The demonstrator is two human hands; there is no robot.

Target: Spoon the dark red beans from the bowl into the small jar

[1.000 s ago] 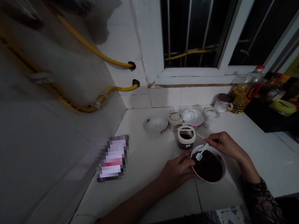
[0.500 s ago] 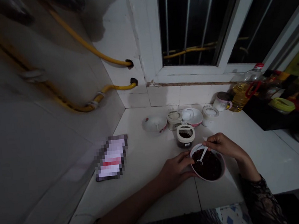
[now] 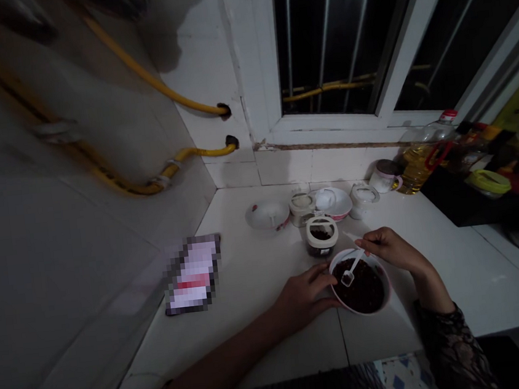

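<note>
Two grips matter: with your left hand clasping the bowl at left and your right hand pinching the white spoon, keep strokes low.

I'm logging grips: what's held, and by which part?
Right hand: white spoon, by its handle. Left hand: bowl, at its left side.

Screen: pixelated, unreadable
Jar: white label, too small to read
Hose: dark marks, illegible
</note>
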